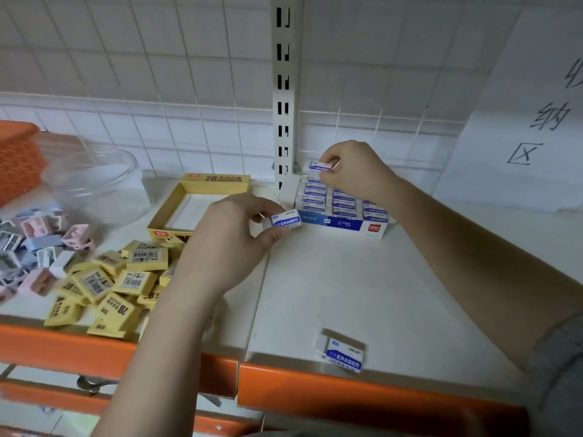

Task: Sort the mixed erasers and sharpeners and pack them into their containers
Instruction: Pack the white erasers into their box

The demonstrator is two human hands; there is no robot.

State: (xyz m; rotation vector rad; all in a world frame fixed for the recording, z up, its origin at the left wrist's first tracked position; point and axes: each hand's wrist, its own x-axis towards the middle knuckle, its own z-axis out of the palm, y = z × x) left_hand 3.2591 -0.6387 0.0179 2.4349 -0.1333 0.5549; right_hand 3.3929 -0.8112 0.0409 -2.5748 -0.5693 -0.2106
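Observation:
My left hand [233,244] pinches a white-and-blue eraser [283,219] just left of the blue-and-white eraser box [347,223]. Over the back of that box, my right hand [350,171] holds a second white-and-blue eraser [316,167] above rows of packed erasers. Another eraser of the same kind [344,353] lies near the shelf's front edge. An open yellow box [176,212] stands left of the blue one. Several yellow 2B erasers [116,282] are heaped at the front left. Beyond them lie pastel sharpeners [44,244].
A clear plastic jar [97,181] lies on its side at the back left, beside an orange basket [15,156]. A slotted white upright [285,89] rises behind the boxes. The shelf has an orange front rail [347,392]. A paper sign [530,115] hangs at the right.

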